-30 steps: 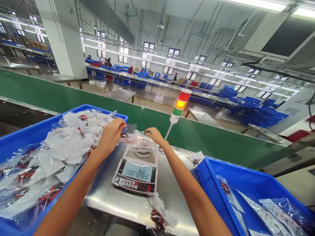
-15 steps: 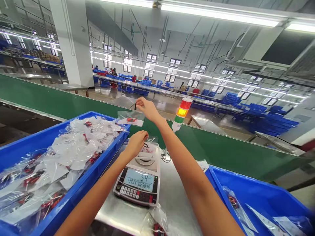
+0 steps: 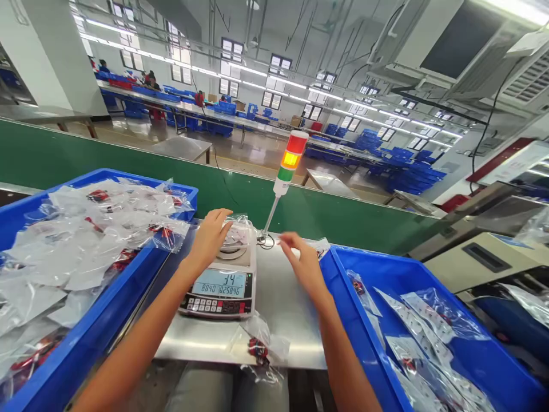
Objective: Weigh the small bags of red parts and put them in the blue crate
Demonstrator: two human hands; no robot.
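My left hand (image 3: 210, 236) is over the left side of the digital scale (image 3: 221, 289), fingers stretched and thumb apart, at the edge of a clear plastic bag (image 3: 240, 232) on the weighing pan. Whether the fingertips touch the bag I cannot tell. My right hand (image 3: 302, 263) hovers right of the scale, slightly blurred, thumb and fingers apart with nothing visible between them. The scale's display reads 34 on its top line. In front of the scale, a clear bag with a dark red item (image 3: 258, 348) lies at the metal table's edge.
On the left stands a blue bin (image 3: 160, 260) heaped with bagged red items and white cards. Another blue bin (image 3: 341, 274) on the right holds several bags. Behind the scale rise a signal light (image 3: 290, 160), lit amber, and a green barrier (image 3: 240, 191).
My right hand has come down from above the left bin's far corner to the scale's right side. The small bag near it no longer hangs there. The display went from 54 to 34. The view turned right.
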